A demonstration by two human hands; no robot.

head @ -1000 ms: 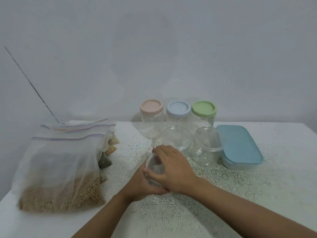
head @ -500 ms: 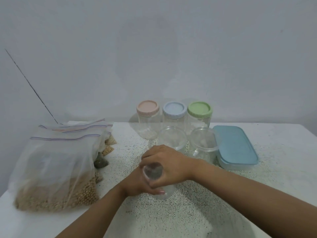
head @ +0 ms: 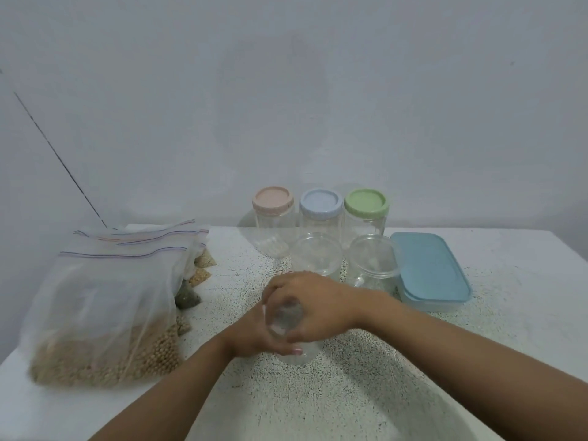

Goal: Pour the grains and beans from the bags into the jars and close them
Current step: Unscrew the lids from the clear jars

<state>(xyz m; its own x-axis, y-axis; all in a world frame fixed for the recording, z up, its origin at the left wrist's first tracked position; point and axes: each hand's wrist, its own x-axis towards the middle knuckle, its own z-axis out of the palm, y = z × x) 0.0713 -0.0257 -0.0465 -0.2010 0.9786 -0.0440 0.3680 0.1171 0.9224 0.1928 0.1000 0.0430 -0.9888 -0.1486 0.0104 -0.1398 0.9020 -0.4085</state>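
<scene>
A small clear jar [head: 300, 353] stands on the speckled table [head: 350, 393] in front of me. My left hand [head: 251, 335] grips its body from the left. My right hand [head: 321, 305] curls over its clear lid [head: 286, 318] from above. Behind it stand two more clear jars [head: 316, 256] [head: 374, 262] with clear lids. Further back are three jars with a pink lid [head: 273, 200], a blue lid [head: 321, 203] and a green lid [head: 366, 202]. A large zip bag of beans [head: 105, 316] lies at the left, with smaller bags of grains [head: 200, 275] behind it.
A rectangular container with a blue lid [head: 429, 272] lies to the right of the jars. The table's left edge runs close to the big bag. A pale wall stands behind the table. A thin dark rod [head: 60, 160] leans at the far left.
My right hand has turned on the lid of the small jar, thumb now toward me. The view has shifted slightly. The jars and bags have stayed where they were.
</scene>
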